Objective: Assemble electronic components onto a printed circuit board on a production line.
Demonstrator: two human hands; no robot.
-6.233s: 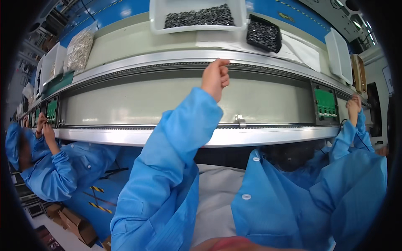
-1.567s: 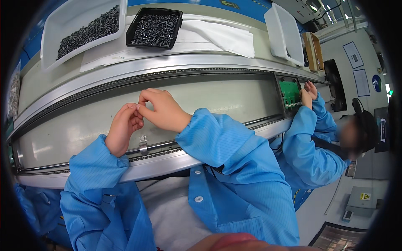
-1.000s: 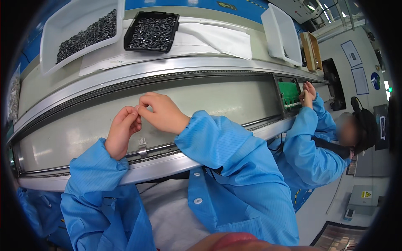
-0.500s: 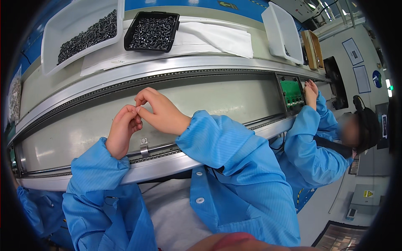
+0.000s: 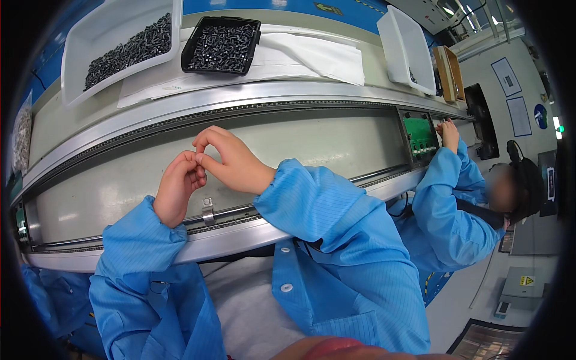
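Above the conveyor's inner channel, my left hand (image 5: 178, 187) and my right hand (image 5: 233, 161) meet at the fingertips. On the left, the fingers are curled with thumb and forefinger pinched. My right hand's thumb and forefinger close in a pinch against them. Whatever sits between the fingertips, if anything, is too small or hidden to make out. Beneath both hands runs the conveyor (image 5: 288, 129), with a metal rail along its near side and a small metal clip (image 5: 207, 211) just below my hands.
Past the conveyor stand a white bin (image 5: 75, 66) and a black tray (image 5: 255, 51), both holding small dark parts. Another white bin (image 5: 408, 48) is at the far right. A co-worker (image 5: 456, 198) reaches beside a green circuit board (image 5: 419, 133) in a dark frame.
My hands keep nearly the same pinched pose. The co-worker's hands have shifted slightly beside the circuit board. At the far left, a blue sleeve has moved a little.
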